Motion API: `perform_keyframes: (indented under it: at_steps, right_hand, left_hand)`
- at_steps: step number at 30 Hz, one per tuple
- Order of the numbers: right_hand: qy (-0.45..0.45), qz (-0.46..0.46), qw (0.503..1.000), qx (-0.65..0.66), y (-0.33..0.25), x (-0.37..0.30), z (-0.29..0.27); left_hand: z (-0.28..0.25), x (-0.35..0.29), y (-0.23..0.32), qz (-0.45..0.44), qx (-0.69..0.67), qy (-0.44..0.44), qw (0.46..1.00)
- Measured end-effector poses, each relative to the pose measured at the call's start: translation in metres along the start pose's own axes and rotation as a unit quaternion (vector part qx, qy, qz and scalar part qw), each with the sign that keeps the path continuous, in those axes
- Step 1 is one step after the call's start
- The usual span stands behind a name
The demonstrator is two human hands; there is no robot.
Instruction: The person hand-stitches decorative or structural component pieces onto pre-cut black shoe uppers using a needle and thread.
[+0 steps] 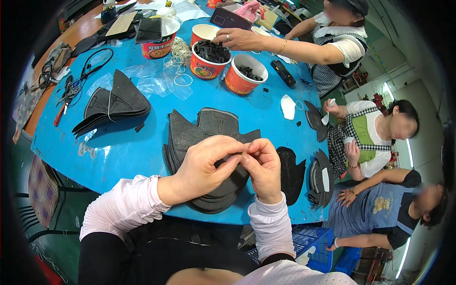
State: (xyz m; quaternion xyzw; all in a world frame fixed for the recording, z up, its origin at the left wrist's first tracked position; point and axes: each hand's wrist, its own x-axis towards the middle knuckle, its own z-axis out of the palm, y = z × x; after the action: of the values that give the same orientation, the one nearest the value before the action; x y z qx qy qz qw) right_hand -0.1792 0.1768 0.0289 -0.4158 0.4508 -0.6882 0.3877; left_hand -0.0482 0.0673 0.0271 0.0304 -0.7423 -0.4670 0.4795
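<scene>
My left hand (pixel 202 166) and my right hand (pixel 262 166) meet at the fingertips, thumb and forefinger pinched on each. Whatever lies between the fingertips is too small or too hidden to name. Just below them is a pile of dark grey, shaped shoe-upper-like pieces (pixel 216 122), partly covered by my hands and wrists. A single black piece of similar shape (pixel 290 173) lies on the table to the right of my right hand.
Red-and-white paper tubs (pixel 239 83) of small black parts stand at the back; a co-worker's hand (pixel 232 39) reaches into one. A tied bundle of grey pieces (pixel 116 102) lies left on the blue table (pixel 156 114). Two more people and a blue crate (pixel 318 242) are at right.
</scene>
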Motion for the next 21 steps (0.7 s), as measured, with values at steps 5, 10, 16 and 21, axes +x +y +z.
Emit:
perform_keyframes:
  at_steps: [5,10,16,21]
  right_hand:
    - [0.002,-0.002,1.000,-0.006,0.000,-0.007,0.005]
    - [0.032,-0.008,0.999,-0.031,-0.002,-0.012,0.006]
    - [0.132,-0.050,0.978,-0.153,-0.009,0.013,-0.005]
    - [0.111,-0.093,0.947,-0.285,-0.009,0.012,-0.006]
  left_hand:
    - [-0.010,-0.003,0.006,0.039,0.053,-0.011,0.998]
    - [-0.027,-0.009,0.000,0.042,0.104,-0.038,0.993]
    - [-0.035,-0.015,0.001,0.093,0.151,-0.082,0.981]
    - [-0.027,-0.025,-0.007,0.146,0.212,-0.121,0.959]
